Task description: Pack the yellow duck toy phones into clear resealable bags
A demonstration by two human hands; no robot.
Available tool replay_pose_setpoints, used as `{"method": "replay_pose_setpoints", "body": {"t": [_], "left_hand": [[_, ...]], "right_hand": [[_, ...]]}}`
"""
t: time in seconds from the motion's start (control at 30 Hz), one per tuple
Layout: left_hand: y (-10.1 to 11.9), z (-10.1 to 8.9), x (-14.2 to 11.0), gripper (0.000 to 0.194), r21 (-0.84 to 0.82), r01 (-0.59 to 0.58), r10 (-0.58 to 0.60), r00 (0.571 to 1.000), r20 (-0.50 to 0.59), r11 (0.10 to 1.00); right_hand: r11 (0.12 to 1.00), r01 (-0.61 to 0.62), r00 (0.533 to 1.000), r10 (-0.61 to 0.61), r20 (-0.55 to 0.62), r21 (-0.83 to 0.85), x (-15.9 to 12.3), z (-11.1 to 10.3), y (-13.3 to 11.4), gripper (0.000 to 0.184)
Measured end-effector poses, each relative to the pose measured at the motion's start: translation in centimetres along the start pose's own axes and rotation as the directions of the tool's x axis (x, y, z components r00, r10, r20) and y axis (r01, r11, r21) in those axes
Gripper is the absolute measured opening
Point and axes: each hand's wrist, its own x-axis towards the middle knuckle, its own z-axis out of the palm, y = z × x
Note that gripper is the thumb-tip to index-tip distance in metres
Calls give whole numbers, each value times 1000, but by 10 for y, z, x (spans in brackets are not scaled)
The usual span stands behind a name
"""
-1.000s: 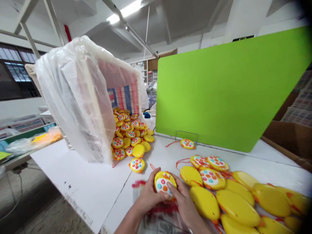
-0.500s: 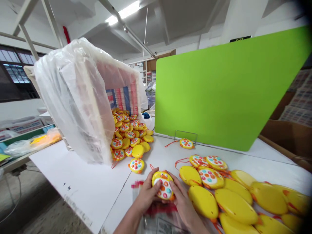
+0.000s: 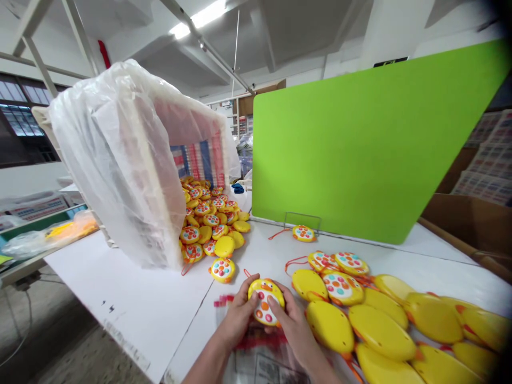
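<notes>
Both my hands grip one yellow chick-shaped toy (image 3: 264, 303) with coloured round buttons, held upright just above the white table (image 3: 160, 304). My left hand (image 3: 235, 319) wraps its left side, thumb on the rim. My right hand (image 3: 294, 326) holds the right side, with one finger pressed on the button face. Under my hands lies a stack of clear plastic bags (image 3: 256, 362) with red strips. A red cord shows at the toy's upper left.
Several more yellow toys (image 3: 360, 320) lie at the right, many face down. A tipped crate lined with clear plastic (image 3: 128, 165) spills a heap of toys (image 3: 208, 224) at the left. A green divider board (image 3: 360, 144) stands behind; a cardboard box (image 3: 472, 218) is at far right.
The toy has been turned in my hands from lying tilted to standing upright. My right finger moved onto its button face. The view shifted slightly.
</notes>
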Motion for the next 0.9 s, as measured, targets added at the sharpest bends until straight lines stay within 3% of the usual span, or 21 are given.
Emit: {"method": "replay_pose_setpoints", "body": {"t": [0.13, 0.23, 0.53, 0.8, 0.9], "left_hand": [[1, 2, -2, 98, 15, -31, 29, 997, 78, 999], [2, 3, -2, 109, 25, -47, 45, 996, 76, 999], [0, 2, 0, 102, 42, -80, 79, 996, 35, 996], [1, 2, -1, 106, 80, -93, 88, 994, 68, 992], [2, 3, -2, 83, 48, -53, 51, 998, 26, 997]], "right_hand": [[999, 20, 999, -21, 36, 27, 2, -7, 0, 63], [998, 58, 997, -59, 42, 22, 4, -9, 1, 56], [994, 80, 993, -85, 76, 70, 8, -10, 7, 54], [999, 51, 998, -51, 24, -13, 9, -13, 6, 54], [996, 87, 996, -87, 29, -29, 9, -11, 5, 54]]}}
